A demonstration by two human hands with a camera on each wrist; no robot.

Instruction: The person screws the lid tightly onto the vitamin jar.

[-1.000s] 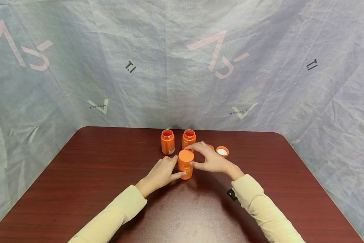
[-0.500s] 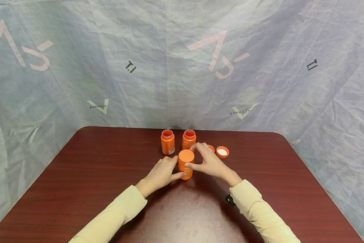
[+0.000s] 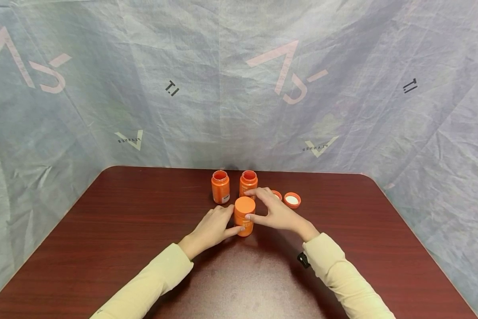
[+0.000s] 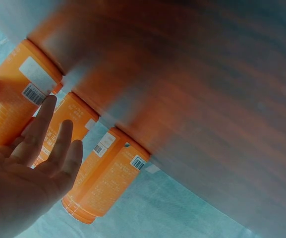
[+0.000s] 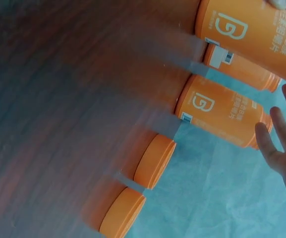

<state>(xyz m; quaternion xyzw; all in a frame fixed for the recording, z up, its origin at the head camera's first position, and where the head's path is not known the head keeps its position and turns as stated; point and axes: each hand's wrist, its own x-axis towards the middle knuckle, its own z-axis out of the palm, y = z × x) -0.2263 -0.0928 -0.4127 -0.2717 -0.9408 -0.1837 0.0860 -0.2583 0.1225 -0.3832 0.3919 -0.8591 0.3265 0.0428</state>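
An orange bottle (image 3: pixel 239 220) with its orange lid (image 3: pixel 244 205) on stands upright near the middle of the table. My left hand (image 3: pixel 211 226) grips its body from the left, thumb across the front. From the right, my right hand (image 3: pixel 277 214) holds the lid's edge between thumb and fingers. In the left wrist view, the left fingers (image 4: pixel 58 148) lie beside the held bottle (image 4: pixel 16 94). The right wrist view shows the right fingers (image 5: pixel 276 131) spread, with the lid outside the picture.
Two lidless orange bottles, one at left (image 3: pixel 220 190) and one at right (image 3: pixel 248 178), stand behind the held one. An upturned lid (image 3: pixel 292 200) with a white lining lies right of them. Another lid (image 3: pixel 277 195) is partly hidden by my right hand. Grey cloth (image 3: pixel 231 110) hangs behind the table.
My right hand turned back around the lid toward me, then shifted slightly forward again. My left hand and the bottle stayed in place.
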